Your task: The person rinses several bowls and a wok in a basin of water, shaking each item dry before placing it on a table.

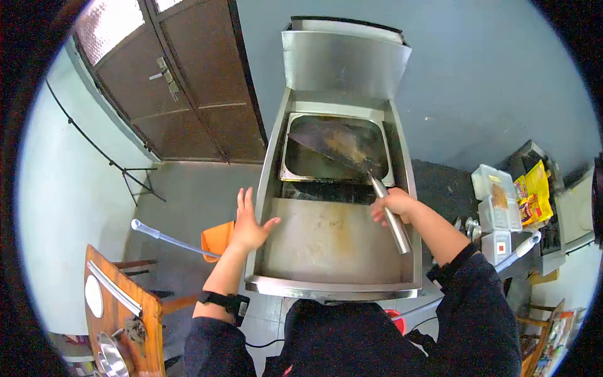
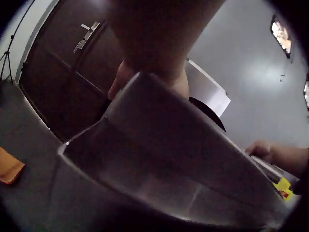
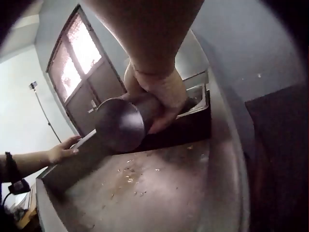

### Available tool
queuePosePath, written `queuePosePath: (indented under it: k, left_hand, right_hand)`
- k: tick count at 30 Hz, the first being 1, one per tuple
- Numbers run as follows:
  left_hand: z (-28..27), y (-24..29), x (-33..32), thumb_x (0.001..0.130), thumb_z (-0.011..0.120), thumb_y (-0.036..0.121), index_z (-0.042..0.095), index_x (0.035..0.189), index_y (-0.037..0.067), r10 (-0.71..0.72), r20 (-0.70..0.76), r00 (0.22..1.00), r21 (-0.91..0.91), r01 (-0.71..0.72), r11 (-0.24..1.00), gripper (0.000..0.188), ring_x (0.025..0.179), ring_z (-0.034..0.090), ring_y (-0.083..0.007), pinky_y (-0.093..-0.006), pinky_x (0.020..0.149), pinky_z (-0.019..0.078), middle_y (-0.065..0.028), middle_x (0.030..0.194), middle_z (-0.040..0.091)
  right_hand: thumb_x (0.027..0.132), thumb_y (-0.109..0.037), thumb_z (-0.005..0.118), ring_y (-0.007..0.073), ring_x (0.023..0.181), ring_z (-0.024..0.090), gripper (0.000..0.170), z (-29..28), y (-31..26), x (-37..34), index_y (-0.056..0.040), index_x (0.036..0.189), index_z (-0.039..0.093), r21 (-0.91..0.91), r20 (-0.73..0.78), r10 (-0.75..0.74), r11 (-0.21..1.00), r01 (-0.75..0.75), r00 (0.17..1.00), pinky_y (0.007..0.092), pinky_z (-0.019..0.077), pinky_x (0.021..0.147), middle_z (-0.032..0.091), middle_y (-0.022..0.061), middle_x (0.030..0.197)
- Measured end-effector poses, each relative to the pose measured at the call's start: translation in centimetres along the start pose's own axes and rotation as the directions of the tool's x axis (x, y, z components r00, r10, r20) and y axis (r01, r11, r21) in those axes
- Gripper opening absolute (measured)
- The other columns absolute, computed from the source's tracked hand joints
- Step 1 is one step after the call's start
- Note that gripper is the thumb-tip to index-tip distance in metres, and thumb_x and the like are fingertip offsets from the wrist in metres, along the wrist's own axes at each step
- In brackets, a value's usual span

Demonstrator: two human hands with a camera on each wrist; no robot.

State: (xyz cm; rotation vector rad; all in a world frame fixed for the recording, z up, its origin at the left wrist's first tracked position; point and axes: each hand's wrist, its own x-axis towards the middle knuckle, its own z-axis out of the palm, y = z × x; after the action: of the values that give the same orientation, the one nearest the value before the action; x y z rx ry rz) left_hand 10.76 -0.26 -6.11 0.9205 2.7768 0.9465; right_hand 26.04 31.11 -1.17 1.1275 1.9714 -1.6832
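Note:
My right hand (image 1: 397, 206) grips a thick metal handle (image 1: 391, 220) with fingers curled round it. Beyond the handle, a dark, broad metal piece (image 1: 320, 141) lies over a rectangular steel tray (image 1: 286, 171), its surface stained brown. In the right wrist view the round end of the handle (image 3: 120, 124) faces the camera, with the right hand (image 3: 161, 99) behind it. My left hand (image 1: 250, 231) has its fingers extended and thumb spread at the left rim of the steel unit (image 1: 256, 259). The left wrist view partly hides the left hand (image 2: 123, 79) behind the metal wall.
Small bits lie on the flat steel surface (image 3: 130, 193) in front of the tray. Plastic containers (image 1: 495, 210) and a yellow packet (image 1: 535, 195) stand at right. An orange item (image 1: 217, 240) is beside the unit; a wooden table (image 1: 149, 320) is lower left.

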Motion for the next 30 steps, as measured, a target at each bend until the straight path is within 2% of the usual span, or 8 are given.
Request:
queuePosePath:
  k: [1, 9, 14, 17, 22, 25, 28, 30]
  left_hand:
    - [0.0, 0.0, 0.0, 0.064, 0.070, 0.033, 0.010, 0.130, 0.003, -0.006, 0.001, 1.000, -0.007, 0.006, 1.000, 0.093, 0.122, 0.019, -0.0368, -0.0400, 0.097, 0.0263, -0.0225, 0.134, 0.006]
    - [0.1, -0.4, -0.2, 0.063, 0.070, 0.038, 0.010, 0.130, 0.005, -0.009, -0.017, 1.000, -0.104, 0.007, 0.995, 0.096, 0.122, 0.019, -0.0363, -0.0404, 0.097, 0.0271, -0.0217, 0.135, 0.006]
    - [-0.4, -0.3, 0.0, 0.064, 0.068, 0.040, 0.010, 0.130, 0.003, -0.013, 0.045, 0.999, -0.133, 0.019, 0.991, 0.096, 0.121, 0.021, -0.0369, -0.0409, 0.095, 0.0295, -0.0207, 0.135, 0.005]
    - [-0.8, -0.1, -0.2, 0.064, 0.069, 0.039, 0.011, 0.129, 0.002, 0.005, 0.043, 0.999, -0.167, 0.002, 0.986, 0.094, 0.120, 0.023, -0.0369, -0.0410, 0.094, 0.0311, -0.0201, 0.134, 0.007]
    - [-0.8, -0.2, 0.0, 0.064, 0.069, 0.037, 0.013, 0.128, 0.001, 0.037, 0.053, 0.998, -0.226, -0.024, 0.974, 0.092, 0.119, 0.024, -0.0377, -0.0415, 0.093, 0.0317, -0.0207, 0.133, 0.009]
    - [-0.6, -0.6, -0.2, 0.065, 0.068, 0.037, 0.013, 0.127, 0.001, 0.069, 0.030, 0.997, -0.261, -0.059, 0.964, 0.091, 0.119, 0.024, -0.0381, -0.0416, 0.093, 0.0318, -0.0212, 0.133, 0.009]
    - [-0.5, -0.8, -0.2, 0.065, 0.068, 0.037, 0.013, 0.127, 0.001, 0.092, 0.015, 0.996, -0.270, -0.084, 0.959, 0.091, 0.119, 0.024, -0.0381, -0.0418, 0.093, 0.0314, -0.0220, 0.132, 0.009]
    - [-0.6, -0.7, -0.2, 0.065, 0.068, 0.035, 0.012, 0.127, 0.002, 0.085, 0.036, 0.996, -0.287, -0.071, 0.955, 0.090, 0.119, 0.023, -0.0373, -0.0411, 0.094, 0.0305, -0.0214, 0.132, 0.009]
  right_hand:
    - [0.066, -0.008, 0.059, 0.0185, 0.051, 0.056, 0.014, 0.1, -0.5, -0.4, 0.0035, 0.072, 0.053, 0.145, 0.073, 0.050, 0.988, -0.060, 0.996, 0.0311, 0.0451, 0.046, 0.056, 0.0113, 0.062]
    - [0.059, 0.003, 0.056, 0.0172, 0.040, 0.047, 0.013, 1.8, -1.5, -1.3, -0.0004, 0.065, 0.046, 0.139, -0.139, -0.101, 0.983, 0.120, 0.985, 0.0307, 0.0376, 0.037, 0.048, 0.0081, 0.051]
    - [0.063, -0.002, 0.063, 0.0147, 0.041, 0.049, 0.019, 2.2, -3.9, -6.0, -0.0011, 0.072, 0.046, -0.074, -0.214, -0.169, 0.985, 0.156, 0.962, 0.0268, 0.0398, 0.039, 0.051, 0.0067, 0.056]
    - [0.062, -0.002, 0.063, 0.0140, 0.042, 0.049, 0.020, 1.8, -3.2, -7.1, -0.0008, 0.074, 0.047, -0.189, -0.299, -0.289, 0.952, 0.240, 0.909, 0.0273, 0.0403, 0.039, 0.051, 0.0065, 0.057]
    - [0.061, -0.007, 0.066, 0.0149, 0.044, 0.051, 0.028, 2.2, -3.0, -9.6, -0.0002, 0.082, 0.048, -0.357, -0.458, -0.360, 0.912, 0.203, 0.813, 0.0295, 0.0415, 0.042, 0.052, 0.0080, 0.061]
    - [0.061, -0.010, 0.067, 0.0204, 0.053, 0.056, 0.033, 2.8, -2.9, -10.1, 0.0000, 0.087, 0.049, -0.348, -0.491, -0.369, 0.913, 0.210, 0.789, 0.0318, 0.0449, 0.050, 0.056, 0.0106, 0.068]
    - [0.062, -0.016, 0.068, 0.0275, 0.069, 0.059, 0.040, 3.7, -1.2, -8.5, -0.0002, 0.095, 0.049, -0.644, -0.517, -0.630, 0.732, 0.222, 0.579, 0.0354, 0.0466, 0.063, 0.059, 0.0150, 0.079]
    - [0.063, -0.020, 0.067, 0.0308, 0.079, 0.057, 0.045, 5.1, -2.1, -9.2, -0.0009, 0.099, 0.048, -0.624, -0.598, -0.496, 0.781, 0.024, 0.629, 0.0372, 0.0452, 0.070, 0.058, 0.0166, 0.086]
